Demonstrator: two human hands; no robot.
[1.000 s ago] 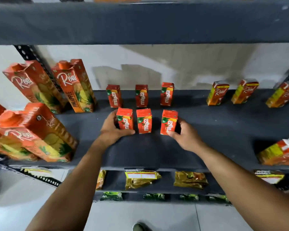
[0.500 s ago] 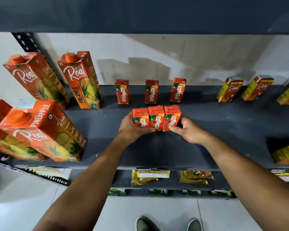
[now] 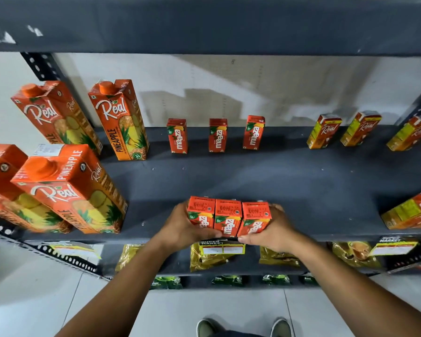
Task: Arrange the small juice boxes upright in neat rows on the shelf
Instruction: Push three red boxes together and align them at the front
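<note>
the left hand and right hand press inward from either side on three small maaza boxes, fingers wrapped round the outer two so the trio is squeezed into one tight block. pinching from both ends looks like a way to shift all three together and keep their faces flush. the block stands upright at the front edge of the dark shelf, tops toward the camera; whether the bases sit on the board or are slightly lifted, i cannot tell.

behind, three more maaza boxes stand upright along the back wall, spaced apart, a looser row the front one probably ought to match. tall pineapple cartons fill the left side, and smaller yellow-and-orange real boxes stand at the right rear, well apart.
</note>
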